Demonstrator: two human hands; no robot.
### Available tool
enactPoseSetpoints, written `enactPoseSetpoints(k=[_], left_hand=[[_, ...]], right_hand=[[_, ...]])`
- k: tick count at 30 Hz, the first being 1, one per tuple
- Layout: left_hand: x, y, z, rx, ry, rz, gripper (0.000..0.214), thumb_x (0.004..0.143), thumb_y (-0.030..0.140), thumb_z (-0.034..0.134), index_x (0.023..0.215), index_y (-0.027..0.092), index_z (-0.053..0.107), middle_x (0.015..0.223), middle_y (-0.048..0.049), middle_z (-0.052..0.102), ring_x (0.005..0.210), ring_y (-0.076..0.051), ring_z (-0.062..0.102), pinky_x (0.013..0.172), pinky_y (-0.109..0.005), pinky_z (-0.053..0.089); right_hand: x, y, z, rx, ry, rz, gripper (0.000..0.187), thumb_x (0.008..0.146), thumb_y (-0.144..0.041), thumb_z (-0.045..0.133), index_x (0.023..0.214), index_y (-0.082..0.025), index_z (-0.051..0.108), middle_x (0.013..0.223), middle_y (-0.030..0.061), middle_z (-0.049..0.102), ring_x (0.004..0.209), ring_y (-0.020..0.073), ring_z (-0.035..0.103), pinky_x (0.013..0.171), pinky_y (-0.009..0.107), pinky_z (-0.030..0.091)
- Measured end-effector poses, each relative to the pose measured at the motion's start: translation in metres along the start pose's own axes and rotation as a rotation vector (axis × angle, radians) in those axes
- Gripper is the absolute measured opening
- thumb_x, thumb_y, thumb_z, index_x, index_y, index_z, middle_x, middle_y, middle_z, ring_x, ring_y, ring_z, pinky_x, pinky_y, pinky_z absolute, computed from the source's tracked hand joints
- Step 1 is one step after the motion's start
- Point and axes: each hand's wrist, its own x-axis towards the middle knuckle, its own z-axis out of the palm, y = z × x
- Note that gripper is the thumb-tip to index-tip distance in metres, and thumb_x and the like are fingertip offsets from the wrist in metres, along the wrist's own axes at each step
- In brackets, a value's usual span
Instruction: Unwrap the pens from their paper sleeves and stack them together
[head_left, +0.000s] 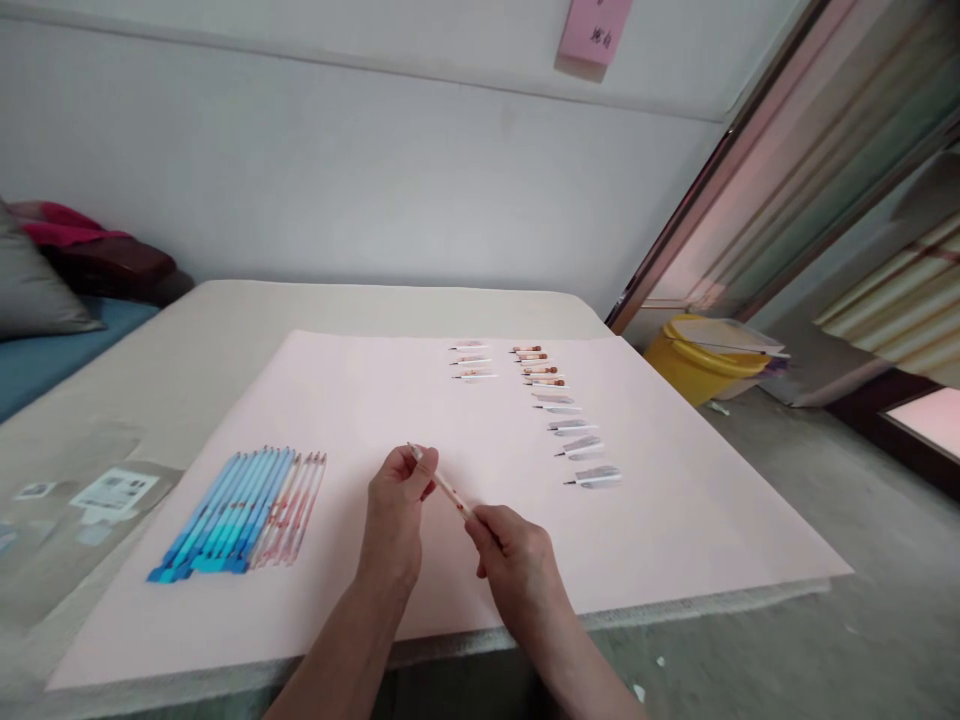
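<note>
A slim pale pen (452, 493) with small reddish-brown marks is held aslant over the pink sheet (360, 400). My left hand (401, 500) pinches it close to its pointed tip, while my right hand (514, 550) grips the other end, which the fingers hide. To the left lies a row of blue pens (232, 510), and right beside them several clear-and-pink pens (295, 510). Farther back on the right are several pen refills (592, 478) with dark tips, some with brown figures (541, 371) at the end. A separate short group of white refills (472, 361) lies left of those.
A crumpled clear plastic bag (45, 540) with a label lies at the table's left. A yellow bucket (679, 360) stands on the floor to the right. Behind the table rises a white wall (337, 170); a grey cushion (37, 285) is at far left.
</note>
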Motion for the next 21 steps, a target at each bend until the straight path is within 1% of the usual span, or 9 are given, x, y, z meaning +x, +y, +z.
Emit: enactPoseSetpoints(k=[3, 6, 8, 11, 13, 15, 17, 19, 21], left_hand=[[0.0021, -0.0002, -0.0013, -0.044, -0.004, 0.003, 0.019, 0.068, 0.029, 0.069, 0.079, 0.015, 0.061, 0.073, 0.0002, 0.058, 0.071, -0.010, 0.053, 0.073, -0.026, 0.042], [0.0021, -0.0009, -0.0024, -0.101, -0.067, -0.025, 0.025, 0.071, 0.028, 0.065, 0.092, 0.016, 0.060, 0.077, -0.0040, 0.064, 0.078, -0.015, 0.058, 0.081, -0.034, 0.043], [0.0015, -0.0007, -0.0029, -0.110, -0.107, -0.041, 0.025, 0.073, 0.029, 0.063, 0.093, 0.016, 0.059, 0.080, -0.0060, 0.065, 0.082, -0.017, 0.060, 0.083, -0.036, 0.042], [0.0012, 0.0014, -0.0027, -0.105, -0.114, -0.063, 0.024, 0.073, 0.030, 0.063, 0.091, 0.016, 0.060, 0.087, -0.0062, 0.064, 0.086, -0.017, 0.058, 0.082, -0.034, 0.042], [0.0021, 0.0032, -0.0022, -0.063, -0.077, -0.045, 0.022, 0.072, 0.033, 0.064, 0.087, 0.017, 0.061, 0.085, -0.0037, 0.062, 0.084, -0.014, 0.056, 0.077, -0.029, 0.041], [0.0039, 0.0043, -0.0022, -0.011, -0.018, 0.000, 0.020, 0.070, 0.034, 0.066, 0.079, 0.016, 0.062, 0.077, -0.0006, 0.060, 0.075, -0.011, 0.053, 0.071, -0.025, 0.040], [0.0058, 0.0046, -0.0027, -0.004, 0.023, 0.023, 0.019, 0.067, 0.032, 0.069, 0.075, 0.015, 0.062, 0.070, 0.0009, 0.058, 0.068, -0.010, 0.051, 0.069, -0.024, 0.040], [0.0070, 0.0046, -0.0034, -0.054, 0.023, 0.008, 0.021, 0.065, 0.029, 0.070, 0.079, 0.015, 0.063, 0.070, -0.0005, 0.061, 0.071, -0.011, 0.054, 0.073, -0.027, 0.041], [0.0069, 0.0047, -0.0038, -0.109, -0.018, -0.019, 0.027, 0.067, 0.028, 0.068, 0.089, 0.015, 0.062, 0.073, -0.0036, 0.064, 0.076, -0.014, 0.058, 0.079, -0.032, 0.042]], right_hand=[[-0.0005, -0.0005, 0.0029, 0.207, -0.085, 0.142, 0.025, 0.084, -0.032, 0.046, 0.067, -0.018, 0.058, 0.055, -0.0023, 0.054, 0.041, 0.0087, 0.049, 0.044, 0.020, 0.037], [0.0007, 0.0017, 0.0041, 0.428, -0.184, 0.292, 0.027, 0.081, -0.036, 0.048, 0.063, -0.017, 0.053, 0.045, -0.0046, 0.048, 0.034, 0.0078, 0.044, 0.036, 0.019, 0.032], [0.0018, 0.0035, 0.0042, 0.475, -0.193, 0.309, 0.028, 0.080, -0.037, 0.050, 0.061, -0.017, 0.053, 0.042, -0.0054, 0.047, 0.033, 0.0076, 0.042, 0.035, 0.018, 0.030], [0.0025, 0.0041, 0.0040, 0.442, -0.149, 0.285, 0.028, 0.079, -0.038, 0.051, 0.062, -0.017, 0.053, 0.045, -0.0052, 0.049, 0.034, 0.0073, 0.044, 0.035, 0.018, 0.031], [0.0022, 0.0026, 0.0044, 0.410, -0.135, 0.274, 0.027, 0.079, -0.039, 0.051, 0.063, -0.017, 0.054, 0.046, -0.0051, 0.050, 0.035, 0.0072, 0.045, 0.036, 0.018, 0.032], [0.0013, 0.0004, 0.0053, 0.395, -0.140, 0.269, 0.027, 0.079, -0.039, 0.051, 0.064, -0.017, 0.054, 0.045, -0.0053, 0.049, 0.035, 0.0069, 0.045, 0.036, 0.018, 0.031], [0.0005, -0.0016, 0.0060, 0.425, -0.164, 0.283, 0.026, 0.079, -0.038, 0.052, 0.063, -0.017, 0.053, 0.044, -0.0055, 0.048, 0.034, 0.0067, 0.044, 0.036, 0.018, 0.031], [0.0002, -0.0028, 0.0060, 0.499, -0.200, 0.313, 0.027, 0.078, -0.038, 0.052, 0.062, -0.016, 0.052, 0.043, -0.0055, 0.048, 0.033, 0.0069, 0.043, 0.034, 0.018, 0.031], [0.0005, -0.0030, 0.0054, 0.563, -0.227, 0.339, 0.027, 0.077, -0.037, 0.052, 0.060, -0.016, 0.052, 0.041, -0.0054, 0.047, 0.032, 0.0071, 0.042, 0.034, 0.018, 0.030]])
